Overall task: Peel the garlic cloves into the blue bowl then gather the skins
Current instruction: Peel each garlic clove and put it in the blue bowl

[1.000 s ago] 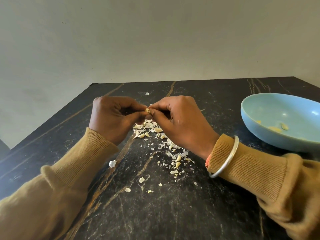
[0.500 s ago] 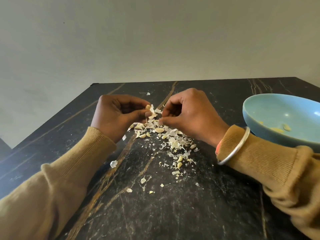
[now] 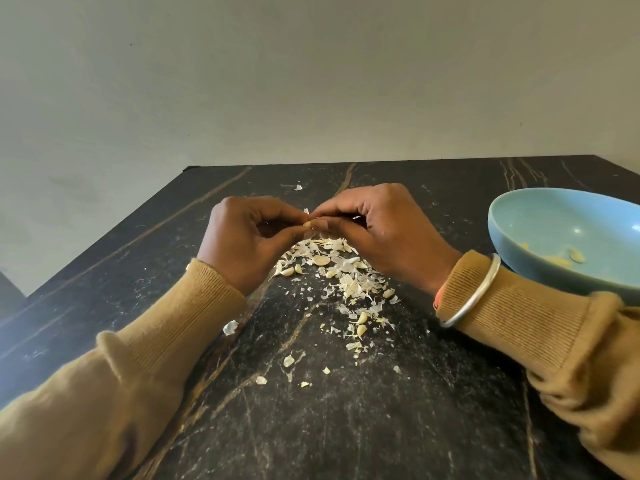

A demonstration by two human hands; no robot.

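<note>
Soft, even light, moderately bright; wall (image 3: 311, 81) flat grey, dimmer toward corners. Small white glare spot inside blue bowl (image 3: 540, 216). Cool bluish sheen on table (image 3: 69, 306) at left edge. Shadows weak, diffuse. Wide-angle stretch splays table edges, swells left sleeve (image 3: 86, 393) near bottom corner. Centre sharp, lower corners slightly soft.

We note the right hand (image 3: 377, 233) has closed the gap: half a second ago its fingertips sat low, toward 4 o'clock of the garlic clove (image 3: 308, 224), just above the skins (image 3: 346, 278). They have since risen toward 10 o'clock and meet the left hand (image 3: 246, 240). Both hands pinch the clove again, as they did a second ago.
</note>
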